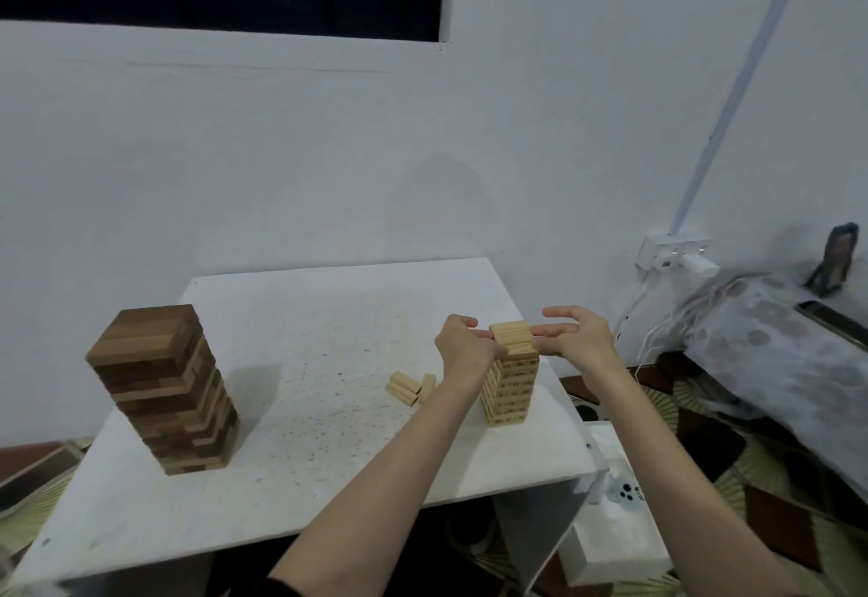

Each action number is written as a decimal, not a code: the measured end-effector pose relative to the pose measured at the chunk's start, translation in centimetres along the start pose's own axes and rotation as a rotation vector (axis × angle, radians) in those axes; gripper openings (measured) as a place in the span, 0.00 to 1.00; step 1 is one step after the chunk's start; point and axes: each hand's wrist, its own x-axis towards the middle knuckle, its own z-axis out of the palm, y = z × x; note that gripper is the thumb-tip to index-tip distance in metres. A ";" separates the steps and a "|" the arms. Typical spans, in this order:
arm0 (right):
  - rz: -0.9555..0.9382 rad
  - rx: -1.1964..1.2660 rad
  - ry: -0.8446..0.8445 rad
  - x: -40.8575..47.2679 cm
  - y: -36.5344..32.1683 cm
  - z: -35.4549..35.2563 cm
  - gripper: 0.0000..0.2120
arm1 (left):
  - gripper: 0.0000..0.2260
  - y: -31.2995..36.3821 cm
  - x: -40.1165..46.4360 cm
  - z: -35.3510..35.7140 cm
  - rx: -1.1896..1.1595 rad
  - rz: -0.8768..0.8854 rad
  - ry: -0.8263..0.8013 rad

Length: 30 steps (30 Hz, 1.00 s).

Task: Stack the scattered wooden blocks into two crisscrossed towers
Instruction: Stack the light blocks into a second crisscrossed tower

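Both hands press in on the top layer of the light tower (512,373) from either side: the left hand (462,347) curls its fingers against the left edge, and the right hand (580,338) touches the right edge with fingers extended. Whether either truly clamps a block cannot be told. This tower stands near the right edge of the white table (329,314). Just left of it lie a few loose blocks (411,387). Well apart, at the left, stands the dark tower (164,387).
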 end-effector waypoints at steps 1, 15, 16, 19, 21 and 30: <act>0.002 -0.002 -0.004 0.1 0.1 0.0 0.21 | 0.23 -0.1 0.1 0.1 0.002 -0.004 0.000; -0.021 0.029 0.018 0.8 0.7 -0.2 0.20 | 0.22 -0.5 1.2 -0.5 0.029 0.036 0.033; -0.044 0.037 0.040 0.7 0.7 -0.2 0.18 | 0.20 -0.5 0.9 -0.7 -0.002 0.072 0.057; -0.106 0.109 0.068 -0.3 1.1 0.6 0.16 | 0.22 -0.9 -0.6 -0.5 -0.144 0.072 0.003; -0.105 0.194 0.017 -1.2 1.7 1.6 0.22 | 0.23 -1.3 -1.9 0.2 -0.236 0.076 -0.107; -0.090 0.323 -0.144 -3.8 2.3 3.5 0.22 | 0.35 -5.3 -1.7 3.3 -0.355 0.101 -0.308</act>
